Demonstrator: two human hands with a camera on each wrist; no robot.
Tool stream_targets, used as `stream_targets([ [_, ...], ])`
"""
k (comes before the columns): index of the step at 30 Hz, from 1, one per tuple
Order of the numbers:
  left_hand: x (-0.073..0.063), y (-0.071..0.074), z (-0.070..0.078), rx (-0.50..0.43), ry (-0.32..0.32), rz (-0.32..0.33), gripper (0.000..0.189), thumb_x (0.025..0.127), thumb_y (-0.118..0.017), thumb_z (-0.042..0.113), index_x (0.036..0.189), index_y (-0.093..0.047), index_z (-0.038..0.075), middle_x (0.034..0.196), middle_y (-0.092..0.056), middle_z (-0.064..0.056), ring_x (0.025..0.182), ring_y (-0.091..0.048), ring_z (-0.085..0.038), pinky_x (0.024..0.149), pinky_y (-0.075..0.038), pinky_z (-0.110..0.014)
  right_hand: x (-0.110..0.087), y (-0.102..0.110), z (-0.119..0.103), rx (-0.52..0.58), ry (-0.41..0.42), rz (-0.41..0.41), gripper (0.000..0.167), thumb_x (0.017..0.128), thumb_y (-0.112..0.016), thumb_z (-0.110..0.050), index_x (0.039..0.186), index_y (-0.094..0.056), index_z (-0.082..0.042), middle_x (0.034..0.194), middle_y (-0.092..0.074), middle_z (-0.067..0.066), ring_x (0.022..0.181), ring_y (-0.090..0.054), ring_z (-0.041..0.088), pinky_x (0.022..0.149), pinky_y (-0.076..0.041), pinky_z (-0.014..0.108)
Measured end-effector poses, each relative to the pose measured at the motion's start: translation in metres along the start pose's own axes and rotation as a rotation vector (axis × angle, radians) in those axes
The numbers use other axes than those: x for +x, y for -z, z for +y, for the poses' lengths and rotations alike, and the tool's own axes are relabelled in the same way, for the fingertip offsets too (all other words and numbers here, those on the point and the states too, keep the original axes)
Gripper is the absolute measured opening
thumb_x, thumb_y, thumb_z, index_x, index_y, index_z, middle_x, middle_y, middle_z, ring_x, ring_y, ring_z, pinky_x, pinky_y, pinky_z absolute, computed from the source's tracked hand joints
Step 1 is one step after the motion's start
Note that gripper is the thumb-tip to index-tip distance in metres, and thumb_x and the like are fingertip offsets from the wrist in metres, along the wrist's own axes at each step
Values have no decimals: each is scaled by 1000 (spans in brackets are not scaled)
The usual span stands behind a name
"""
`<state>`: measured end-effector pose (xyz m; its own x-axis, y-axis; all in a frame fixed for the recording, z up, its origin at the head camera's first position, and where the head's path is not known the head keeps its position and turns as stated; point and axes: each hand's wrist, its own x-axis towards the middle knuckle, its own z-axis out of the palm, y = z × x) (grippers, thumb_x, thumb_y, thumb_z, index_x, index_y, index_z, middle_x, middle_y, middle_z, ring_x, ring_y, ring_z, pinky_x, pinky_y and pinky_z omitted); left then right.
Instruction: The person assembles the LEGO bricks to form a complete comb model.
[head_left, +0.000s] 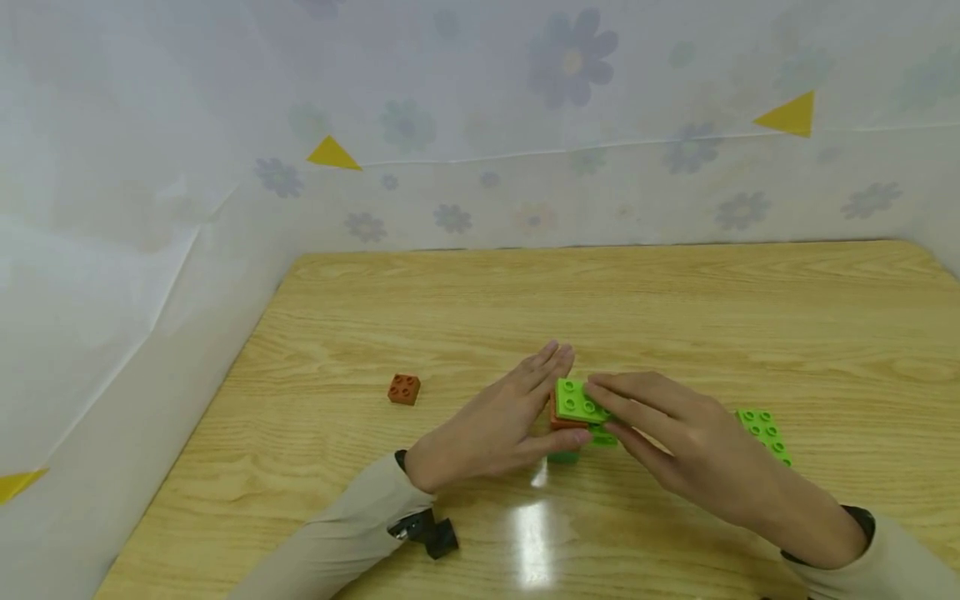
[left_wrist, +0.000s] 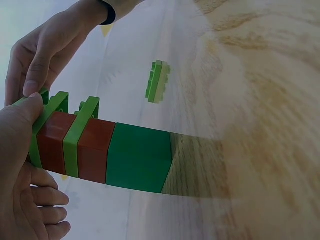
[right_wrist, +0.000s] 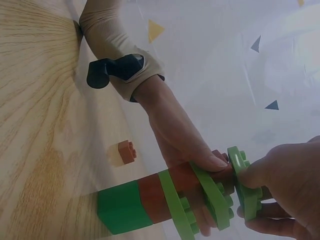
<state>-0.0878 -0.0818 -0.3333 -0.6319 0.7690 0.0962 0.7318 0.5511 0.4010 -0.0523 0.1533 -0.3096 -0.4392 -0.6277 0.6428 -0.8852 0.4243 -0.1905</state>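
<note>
A tower of toy building bricks point(left_wrist: 140, 157) stands on the table, with a dark green brick point(right_wrist: 122, 207) at its base. Above that, brown bricks point(right_wrist: 152, 197) alternate with light green flat bricks point(right_wrist: 177, 207) that jut out to one side. My left hand point(head_left: 498, 417) holds the tower's upper part, thumb on one side and fingers on the other. At the top, my right hand point(head_left: 693, 450) pinches a light green flat brick point(head_left: 573, 400) between thumb and fingers. In the right wrist view it sits against the topmost brown brick, slightly tilted; whether it is joined I cannot tell.
A loose brown brick point(head_left: 403, 389) lies to the left on the wooden table point(head_left: 337, 308). Another light green flat brick point(head_left: 763, 433) lies on the right, partly behind the right hand. A white patterned cloth point(head_left: 480, 192) surrounds the table's far and left edges.
</note>
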Motion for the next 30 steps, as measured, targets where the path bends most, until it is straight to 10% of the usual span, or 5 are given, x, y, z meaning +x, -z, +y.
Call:
stream_targets([
  [30,-1,0,2,-12,8,-5,81,99,-43,53,153,-10,3,159,-8,-13,147,0,-21,119,-11,-35,9,3,-2,-88,72,-59,50,108,-25,-29,124,-65,-3,120,-60,8,101,-60,21,77,-54,30],
])
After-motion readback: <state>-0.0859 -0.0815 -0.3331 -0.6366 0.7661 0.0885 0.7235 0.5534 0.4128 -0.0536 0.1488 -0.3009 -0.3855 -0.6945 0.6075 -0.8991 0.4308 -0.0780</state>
